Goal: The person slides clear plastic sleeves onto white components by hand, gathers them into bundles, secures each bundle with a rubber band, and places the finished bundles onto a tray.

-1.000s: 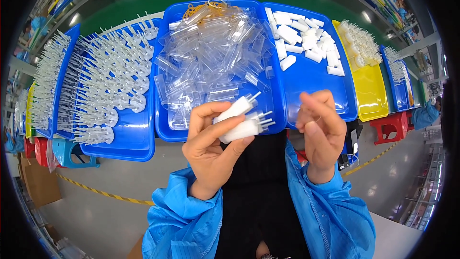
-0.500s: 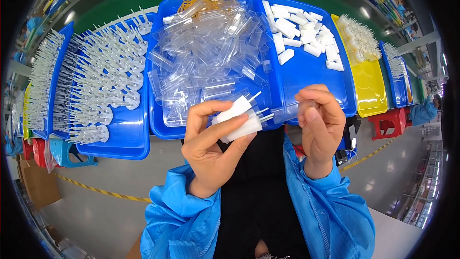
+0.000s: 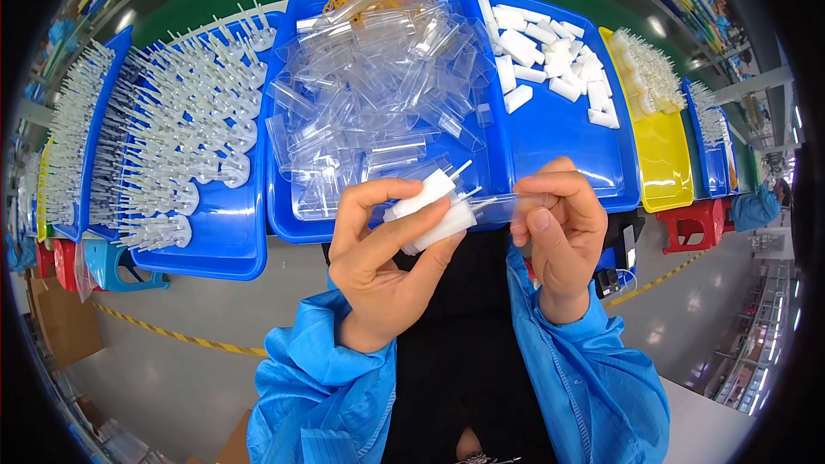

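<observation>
Jutting leftward from the pinching fingers of the right hand [image 3: 563, 241], a clear sleeve [image 3: 503, 209] lay crosswise, in the air over the front-right corner of the middle blue tray [image 3: 296, 225]. Its left end met or nearly met the white stems [image 3: 485, 203] of white blocks [image 3: 425, 193]; contact was unclear. The left hand [image 3: 382, 259], clasping those blocks, was nearer that end. In the right blue tray [image 3: 563, 150], bare bottom stretched from the front edge toward loose white pieces [image 3: 518, 48] near the back edge.
</observation>
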Tool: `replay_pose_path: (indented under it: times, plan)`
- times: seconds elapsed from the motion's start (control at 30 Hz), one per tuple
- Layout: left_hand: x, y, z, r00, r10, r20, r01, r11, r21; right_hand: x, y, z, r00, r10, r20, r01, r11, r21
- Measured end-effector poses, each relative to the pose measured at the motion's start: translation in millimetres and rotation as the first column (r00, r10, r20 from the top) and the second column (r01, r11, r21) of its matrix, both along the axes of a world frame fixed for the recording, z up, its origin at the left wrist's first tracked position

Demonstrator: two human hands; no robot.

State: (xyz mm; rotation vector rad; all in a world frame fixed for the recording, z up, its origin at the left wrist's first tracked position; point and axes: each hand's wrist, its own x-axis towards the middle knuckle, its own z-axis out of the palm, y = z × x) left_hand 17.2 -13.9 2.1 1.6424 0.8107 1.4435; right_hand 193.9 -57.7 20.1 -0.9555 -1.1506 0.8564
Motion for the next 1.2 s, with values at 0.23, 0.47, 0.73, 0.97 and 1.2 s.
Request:
replay_pose_path:
  times: [0.23,0.47,0.73,0.97,1.2]
  plan:
    - [-2,-2,4,0.999,-0.021,-0.028,0.022,0.999,0.026,2,1,-2,0.999,0.008,0.053,-0.012,0.997,0.075]
    - [-3,-2,2,0.997,-0.059,-0.046,0.063,0.995,0.075,5,0,0,0.994,0.022,0.110,-0.031,0.997,0.077]
    - [1,-1,-1,0.996,-0.043,-0.076,0.053,0.991,0.121,3,6,1,0.993,0.082,-0.080,-0.092,0.988,-0.128]
    - [11,-1,-4,0.978,-0.063,-0.201,0.088,0.990,0.115,-9,8,-7,0.949,-0.179,0.260,0.167,0.984,0.066]
    - [21,-3,-17,0.970,0.196,-0.143,-0.117,0.894,0.432,-21,15,-5,0.701,-0.316,0.639,0.171,0.945,0.279]
